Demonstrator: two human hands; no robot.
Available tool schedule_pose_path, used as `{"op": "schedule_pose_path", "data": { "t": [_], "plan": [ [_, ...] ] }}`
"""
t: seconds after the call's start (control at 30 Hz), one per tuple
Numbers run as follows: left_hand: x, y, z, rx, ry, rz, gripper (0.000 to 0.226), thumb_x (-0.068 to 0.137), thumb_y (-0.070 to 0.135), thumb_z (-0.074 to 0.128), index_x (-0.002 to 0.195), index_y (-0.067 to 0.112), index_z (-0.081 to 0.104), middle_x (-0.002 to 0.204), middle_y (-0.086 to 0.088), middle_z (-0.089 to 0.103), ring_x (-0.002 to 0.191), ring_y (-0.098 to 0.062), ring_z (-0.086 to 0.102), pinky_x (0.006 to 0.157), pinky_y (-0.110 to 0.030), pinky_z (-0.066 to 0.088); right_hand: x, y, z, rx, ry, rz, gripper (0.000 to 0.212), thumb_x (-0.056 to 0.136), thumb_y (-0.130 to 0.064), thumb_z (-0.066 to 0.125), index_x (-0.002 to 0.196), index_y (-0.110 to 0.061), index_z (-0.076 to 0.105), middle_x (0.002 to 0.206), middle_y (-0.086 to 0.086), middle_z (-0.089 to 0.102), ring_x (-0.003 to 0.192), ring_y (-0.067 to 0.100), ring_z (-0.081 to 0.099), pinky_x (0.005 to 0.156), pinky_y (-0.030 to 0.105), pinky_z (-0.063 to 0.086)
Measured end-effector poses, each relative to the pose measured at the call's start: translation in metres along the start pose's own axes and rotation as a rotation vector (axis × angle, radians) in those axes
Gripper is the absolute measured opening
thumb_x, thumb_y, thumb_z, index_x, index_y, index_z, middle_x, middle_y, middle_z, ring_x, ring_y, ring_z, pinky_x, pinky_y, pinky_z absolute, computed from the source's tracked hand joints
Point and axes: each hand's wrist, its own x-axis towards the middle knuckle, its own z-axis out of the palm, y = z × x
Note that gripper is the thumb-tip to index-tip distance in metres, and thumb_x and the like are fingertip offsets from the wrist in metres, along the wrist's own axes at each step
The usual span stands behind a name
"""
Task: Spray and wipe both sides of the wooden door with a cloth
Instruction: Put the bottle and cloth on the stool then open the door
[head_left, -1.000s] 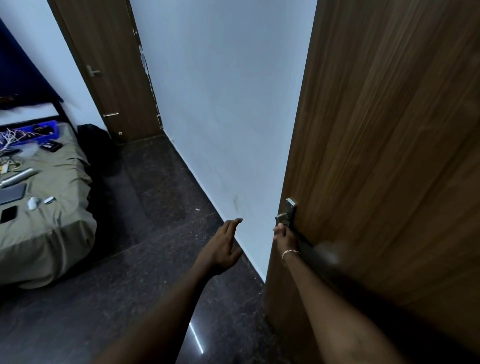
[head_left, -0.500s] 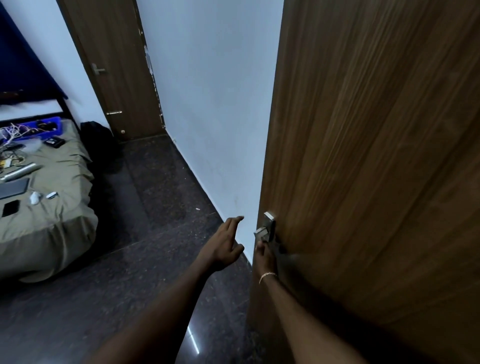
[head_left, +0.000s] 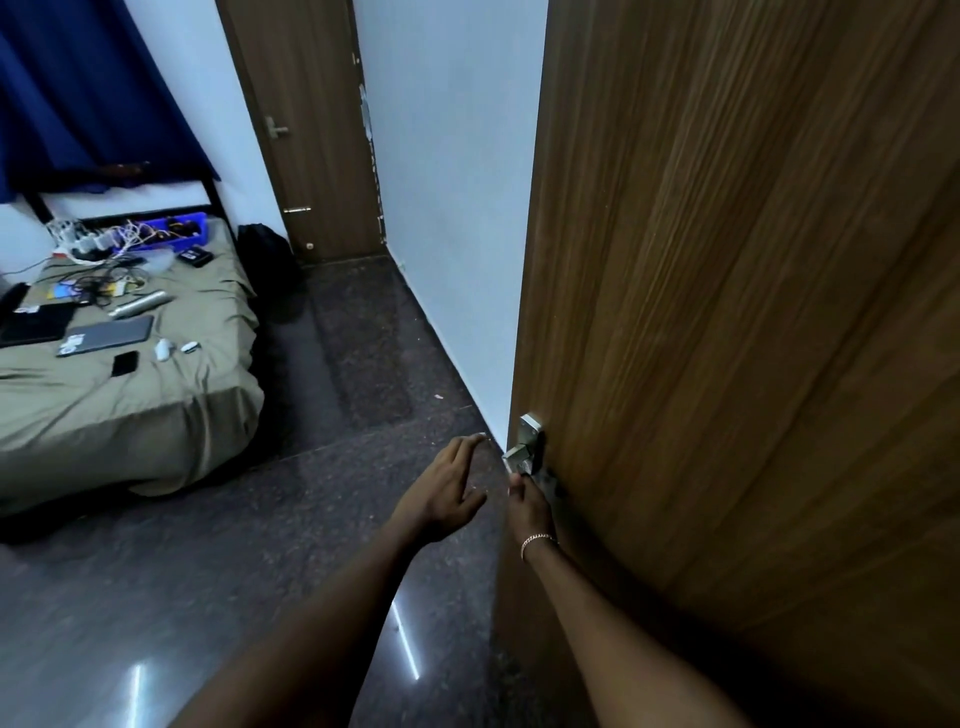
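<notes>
The wooden door (head_left: 727, 312) fills the right of the view, ajar, its free edge just beside the white wall (head_left: 452, 234). It looks a stiff, heavy slab with a smooth, rather slick face that should swing easily on its hinges, so the metal handle (head_left: 527, 452) near that edge seems the sensible place to take hold. Of the hands, the right hand (head_left: 530, 506) reaches that handle from below, fingers curled round the lever's lower end, while the left hand (head_left: 447, 493) hangs over the dark floor (head_left: 260, 545) just beside the door's edge, fingers straight, holding and touching nothing
</notes>
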Motion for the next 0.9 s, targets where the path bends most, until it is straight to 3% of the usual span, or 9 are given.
{"op": "schedule_pose_path", "data": {
  "t": [0.1, 0.27, 0.5, 0.6, 0.73, 0.9],
  "plan": [
    [-0.028, -0.005, -0.005, 0.006, 0.026, -0.029, 0.086, 0.085, 0.043, 0.050, 0.162, 0.012, 0.025, 0.160, -0.008, 0.037, 0.147, -0.025, 0.039, 0.118, -0.040, 0.039, -0.021, -0.003, 0.008, -0.032, -0.031, -0.018, 0.044, 0.109, -0.032, 0.036, 0.125, -0.001, 0.063, 0.129, 0.022, 0.064, 0.118, 0.034, 0.059, 0.080, 0.027, 0.033],
    [-0.076, -0.014, -0.006, 0.063, 0.068, -0.063, 0.079, 0.093, 0.046, 0.057, 0.160, 0.016, 0.027, 0.157, -0.007, 0.042, 0.143, -0.027, 0.045, 0.115, -0.043, 0.043, -0.060, -0.010, 0.020, -0.083, -0.073, -0.050, 0.043, 0.109, -0.031, 0.037, 0.131, -0.003, 0.062, 0.137, 0.020, 0.061, 0.127, 0.033, 0.056, 0.093, 0.028, 0.035],
    [-0.158, -0.004, 0.000, 0.122, 0.182, -0.166, 0.076, 0.101, 0.069, 0.042, 0.161, 0.023, 0.030, 0.159, 0.001, 0.043, 0.141, -0.021, 0.048, 0.111, -0.044, 0.046, -0.120, -0.016, 0.033, -0.074, -0.172, -0.050, 0.043, 0.109, -0.033, 0.037, 0.133, -0.005, 0.060, 0.137, 0.019, 0.060, 0.126, 0.033, 0.055, 0.098, 0.030, 0.038],
    [-0.193, -0.007, 0.005, 0.155, 0.204, -0.232, 0.081, 0.099, 0.075, 0.034, 0.163, 0.026, 0.025, 0.165, 0.001, 0.037, 0.149, -0.020, 0.041, 0.116, -0.047, 0.041, -0.144, -0.018, 0.037, -0.134, -0.211, -0.066, 0.047, 0.110, -0.036, 0.033, 0.138, -0.006, 0.056, 0.143, 0.017, 0.056, 0.132, 0.032, 0.051, 0.102, 0.031, 0.036],
    [-0.237, 0.002, 0.012, 0.198, 0.241, -0.315, 0.088, 0.097, 0.081, 0.026, 0.165, 0.026, 0.020, 0.172, 0.000, 0.027, 0.157, -0.019, 0.028, 0.123, -0.046, 0.032, -0.179, -0.019, 0.042, -0.163, -0.255, -0.076, 0.045, 0.110, -0.033, 0.034, 0.138, -0.006, 0.056, 0.143, 0.017, 0.056, 0.132, 0.031, 0.052, 0.098, 0.029, 0.036],
    [-0.284, 0.023, 0.012, 0.253, 0.283, -0.389, 0.090, 0.096, 0.082, 0.022, 0.166, 0.027, 0.016, 0.174, 0.002, 0.021, 0.159, -0.018, 0.022, 0.124, -0.045, 0.031, -0.218, -0.013, 0.049, -0.187, -0.312, -0.124, 0.044, 0.109, -0.033, 0.036, 0.135, -0.005, 0.059, 0.141, 0.018, 0.058, 0.129, 0.033, 0.054, 0.098, 0.031, 0.038]
  ]
}}
